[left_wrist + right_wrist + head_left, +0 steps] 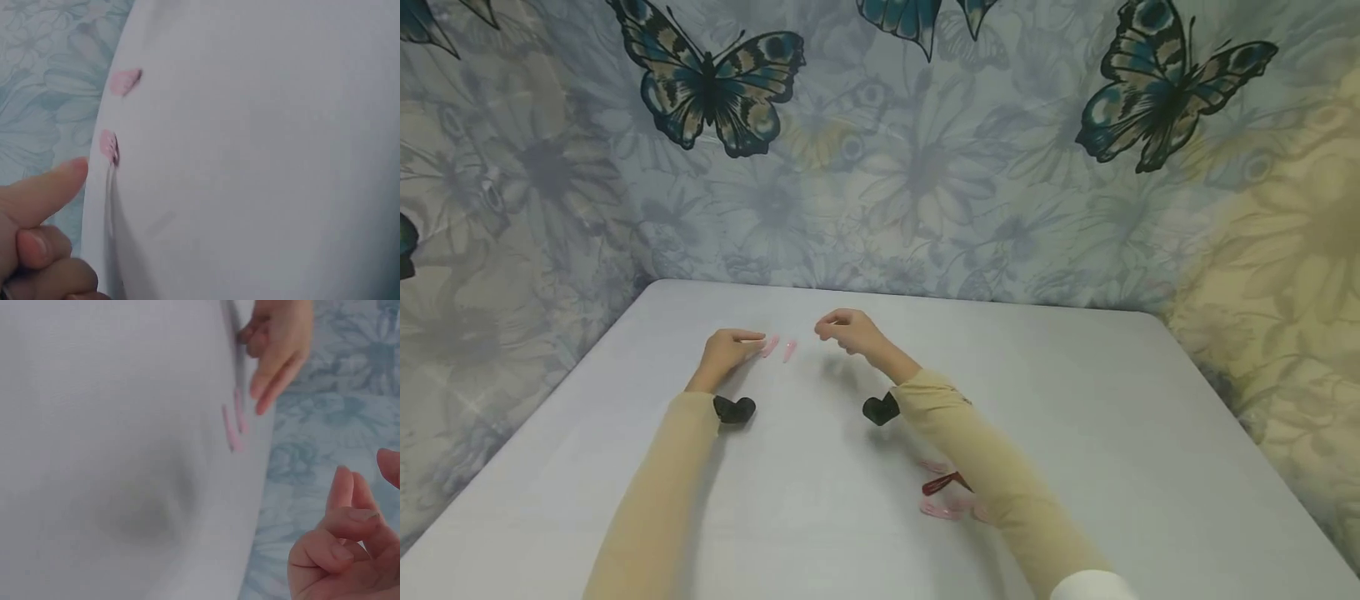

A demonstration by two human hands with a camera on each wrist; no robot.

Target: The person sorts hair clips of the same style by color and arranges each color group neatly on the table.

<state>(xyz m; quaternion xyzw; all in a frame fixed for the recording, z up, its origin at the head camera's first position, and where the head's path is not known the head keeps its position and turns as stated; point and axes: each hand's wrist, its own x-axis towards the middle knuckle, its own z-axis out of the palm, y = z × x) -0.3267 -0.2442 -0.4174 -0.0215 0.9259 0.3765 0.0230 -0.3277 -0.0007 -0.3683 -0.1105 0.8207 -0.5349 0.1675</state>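
Note:
Two pink hair clips lie side by side toward the back of the white table, the left clip [771,347] and the right clip [789,351]. My left hand [727,352] is just left of them, its fingertips right at the left clip in the head view. In the right wrist view that hand's forefinger and thumb point forward, the other fingers bent in. My right hand [855,332] hovers to the right of the clips, fingers loosely bent with nothing between them. The left wrist view shows both clips, the nearer clip [109,145] beyond the forefinger.
Under my right forearm lie several more pink clips [942,510] and a dark red hair clip [942,483], partly hidden by the sleeve [1000,467]. A butterfly-patterned cloth [925,208] hangs behind the table [820,517]. Black heart-shaped pieces [734,410] sit at both wrists.

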